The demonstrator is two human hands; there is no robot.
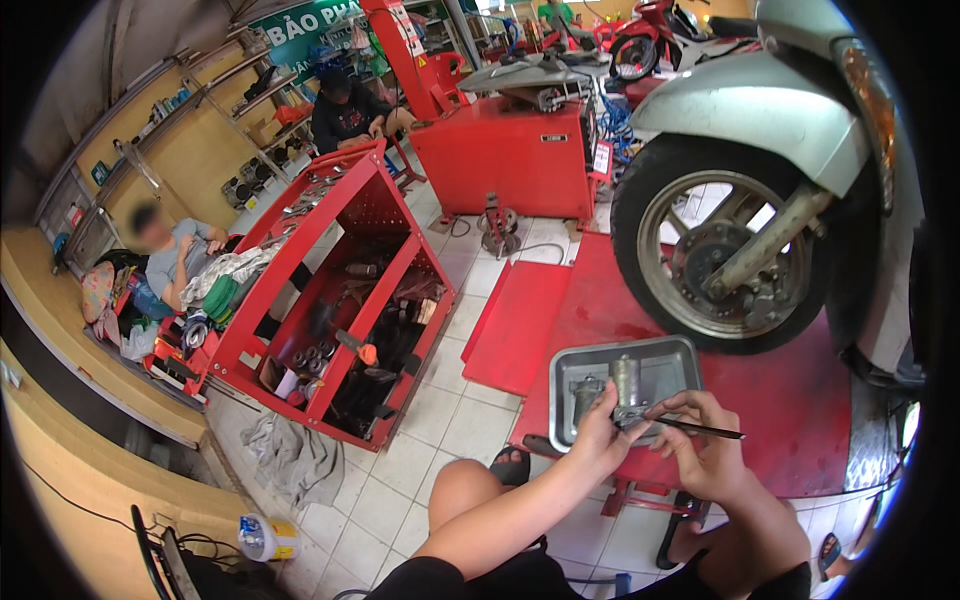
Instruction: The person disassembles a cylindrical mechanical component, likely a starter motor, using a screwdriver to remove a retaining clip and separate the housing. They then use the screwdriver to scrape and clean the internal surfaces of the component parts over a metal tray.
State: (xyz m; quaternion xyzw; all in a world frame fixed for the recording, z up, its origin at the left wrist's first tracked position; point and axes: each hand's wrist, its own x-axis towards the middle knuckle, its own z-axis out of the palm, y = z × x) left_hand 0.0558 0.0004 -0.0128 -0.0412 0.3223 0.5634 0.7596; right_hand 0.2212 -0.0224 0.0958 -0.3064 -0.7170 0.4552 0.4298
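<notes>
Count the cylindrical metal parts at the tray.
2: shorter cylinder inside the tray; taller cylinder right of it, by the left hand. More may be hidden.

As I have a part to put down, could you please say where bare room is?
The red platform is bare right of the tray, near the wheel; so are tiles between cart and ramp. Metal parts crowd the tray's left.
</notes>
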